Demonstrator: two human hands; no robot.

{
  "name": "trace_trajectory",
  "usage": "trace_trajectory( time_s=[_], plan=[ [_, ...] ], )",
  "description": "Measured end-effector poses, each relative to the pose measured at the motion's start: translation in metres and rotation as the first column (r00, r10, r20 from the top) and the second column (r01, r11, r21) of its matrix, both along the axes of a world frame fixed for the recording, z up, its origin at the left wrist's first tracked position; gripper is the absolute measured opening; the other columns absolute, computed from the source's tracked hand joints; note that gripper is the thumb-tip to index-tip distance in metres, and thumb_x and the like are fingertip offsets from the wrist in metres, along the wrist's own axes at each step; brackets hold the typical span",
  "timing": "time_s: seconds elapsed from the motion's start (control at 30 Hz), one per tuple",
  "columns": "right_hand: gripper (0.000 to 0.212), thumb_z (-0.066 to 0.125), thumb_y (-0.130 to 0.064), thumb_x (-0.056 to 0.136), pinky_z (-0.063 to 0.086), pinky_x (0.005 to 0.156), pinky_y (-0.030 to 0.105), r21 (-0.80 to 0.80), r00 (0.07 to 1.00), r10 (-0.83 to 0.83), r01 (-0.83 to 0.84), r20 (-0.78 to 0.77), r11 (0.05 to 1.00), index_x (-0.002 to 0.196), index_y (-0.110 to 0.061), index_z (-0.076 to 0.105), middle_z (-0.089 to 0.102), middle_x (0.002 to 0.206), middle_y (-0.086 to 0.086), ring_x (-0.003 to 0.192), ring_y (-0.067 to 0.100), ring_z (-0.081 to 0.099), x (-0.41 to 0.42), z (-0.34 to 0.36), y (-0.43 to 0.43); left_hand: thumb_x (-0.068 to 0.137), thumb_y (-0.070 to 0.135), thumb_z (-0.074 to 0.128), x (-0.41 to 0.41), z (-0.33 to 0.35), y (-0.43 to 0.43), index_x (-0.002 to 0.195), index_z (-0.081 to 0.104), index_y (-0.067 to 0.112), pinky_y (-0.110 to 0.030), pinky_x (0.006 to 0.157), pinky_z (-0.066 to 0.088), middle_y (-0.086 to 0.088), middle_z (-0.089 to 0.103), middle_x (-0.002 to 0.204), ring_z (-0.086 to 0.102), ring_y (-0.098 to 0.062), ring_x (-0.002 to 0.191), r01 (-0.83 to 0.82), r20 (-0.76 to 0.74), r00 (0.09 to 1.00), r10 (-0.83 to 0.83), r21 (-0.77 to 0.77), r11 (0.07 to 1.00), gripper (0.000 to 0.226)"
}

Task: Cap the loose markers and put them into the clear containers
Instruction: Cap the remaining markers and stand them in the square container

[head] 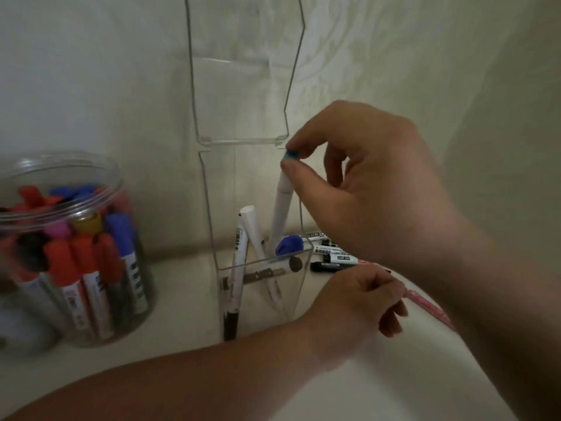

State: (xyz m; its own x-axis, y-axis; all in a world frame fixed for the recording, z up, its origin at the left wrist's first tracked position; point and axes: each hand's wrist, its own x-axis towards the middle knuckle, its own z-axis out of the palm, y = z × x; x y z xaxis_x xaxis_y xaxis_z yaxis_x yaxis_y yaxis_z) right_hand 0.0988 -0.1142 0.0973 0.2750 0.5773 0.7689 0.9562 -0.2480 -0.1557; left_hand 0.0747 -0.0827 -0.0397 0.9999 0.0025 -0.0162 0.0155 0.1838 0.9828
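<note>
Left hand [358,302], nearest, curls round what looks like a pink pen [425,305]; right hand [379,183] pinches white marker [283,205] by its blue end, axis near-upright, lower end inside clear container [296,287] directly below.

A single wide-angle camera worn on the person's head looks forward and down, from close range, at a pale surface [182,302] set against a wall [91,86]. The left forearm enters from the bottom-left corner, the right from the lower right edge. The right hand [373,189], pinching a marker [282,205], fills the middle right. The left hand [355,302], gripping a pink pen [431,308], lies just below it. Dead ahead stands the clear holder [264,263], its top cut by the upper frame edge. A jar [117,189] sits cropped at the left edge.
</note>
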Motion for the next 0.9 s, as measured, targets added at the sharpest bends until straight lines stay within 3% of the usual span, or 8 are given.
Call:
trace_trajectory(
  time_s=[0.07,0.13,0.23,0.37,0.47,0.63,0.8,0.9],
  plan=[
    [0.011,0.069,-0.018,0.091,0.032,0.064,0.011,0.06,1.0,-0.022,0.021,0.013,0.998,0.101,-0.015,0.072,0.063,0.091,-0.002,0.066,-0.006,0.045,0.009,0.006,-0.014,0.099,0.018,0.06,-0.005,0.001,-0.003,0.077,0.067,0.022,-0.024,0.058,0.045,0.01,0.063,0.068,0.054,-0.008,0.057,-0.038,0.04,0.999,0.033,0.118,0.992,0.023],
    [0.012,0.067,-0.009,0.091,0.039,0.059,0.019,0.227,0.998,-0.059,0.054,0.015,0.972,0.102,-0.01,0.072,0.063,0.087,0.002,0.064,0.012,0.053,0.019,0.008,-0.038,0.099,0.022,0.06,-0.008,0.0,-0.004,0.08,0.063,0.033,-0.016,0.058,0.042,0.022,0.059,0.071,0.051,0.0,0.059,-0.149,0.136,0.985,0.107,0.348,0.926,0.022],
    [0.012,0.066,-0.006,0.09,0.046,0.055,0.029,0.374,0.984,-0.103,0.152,-0.148,0.915,0.094,-0.015,0.073,0.067,0.077,0.006,0.064,0.024,0.058,0.043,0.005,-0.089,0.097,0.016,0.06,-0.004,-0.004,0.003,0.1,0.059,0.039,-0.003,0.079,0.038,0.03,0.049,0.093,0.049,0.011,0.088,-0.394,0.409,0.901,0.147,0.628,0.671,0.024],
    [0.022,0.072,-0.014,0.09,0.049,0.054,0.019,-0.021,0.835,-0.293,0.321,-0.466,0.947,0.08,-0.034,0.072,0.07,0.072,-0.008,0.057,0.007,0.061,0.076,-0.041,-0.154,0.091,0.01,0.066,0.009,-0.018,0.012,0.119,0.061,0.029,-0.008,0.099,0.029,0.022,0.045,0.113,0.042,0.007,0.109,-0.5,0.501,0.856,0.124,0.744,0.443,0.034],
    [0.033,0.073,-0.005,0.088,0.044,0.048,0.015,-0.039,0.849,-0.309,0.324,-0.429,0.945,0.08,-0.036,0.07,0.067,0.068,-0.007,0.052,0.015,0.058,0.086,-0.079,-0.189,0.087,0.016,0.064,0.015,-0.027,0.009,0.121,0.062,0.029,-0.032,0.094,0.041,0.011,0.054,0.122,0.05,-0.013,0.115,-0.496,0.487,0.867,0.104,0.822,0.28,0.036],
    [0.027,0.072,-0.017,0.09,0.041,0.054,0.005,-0.218,0.721,-0.462,0.411,-0.516,0.885,0.079,-0.041,0.068,0.065,0.066,-0.02,0.061,-0.002,0.058,0.113,-0.088,-0.216,0.076,0.032,0.061,0.022,-0.039,0.014,0.117,0.061,0.039,-0.032,0.088,0.031,0.017,0.055,0.119,0.049,-0.011,0.111,-0.492,0.49,0.871,0.041,0.869,0.049,0.041],
    [0.013,0.072,-0.026,0.091,0.039,0.064,0.01,-0.389,0.745,-0.472,0.304,-0.472,0.87,0.097,-0.037,0.071,0.055,0.075,-0.024,0.071,-0.006,0.053,0.115,-0.102,-0.196,0.077,0.035,0.06,0.025,-0.04,0.018,0.113,0.058,0.043,-0.03,0.083,0.025,0.02,0.057,0.114,0.047,-0.008,0.107,-0.509,0.508,0.86,0.046,0.861,0.009,0.037],
    [0.023,0.068,-0.031,0.092,0.04,0.075,0.013,-0.538,0.791,-0.477,0.23,-0.382,0.811,0.114,-0.039,0.068,0.051,0.088,-0.023,0.08,-0.008,0.046,0.113,-0.11,-0.181,0.077,0.031,0.059,0.024,-0.038,0.017,0.115,0.056,0.044,-0.031,0.082,0.023,0.019,0.055,0.114,0.046,-0.01,0.106,-0.504,0.502,0.862,0.071,0.863,0.022,0.039]
  ],
)
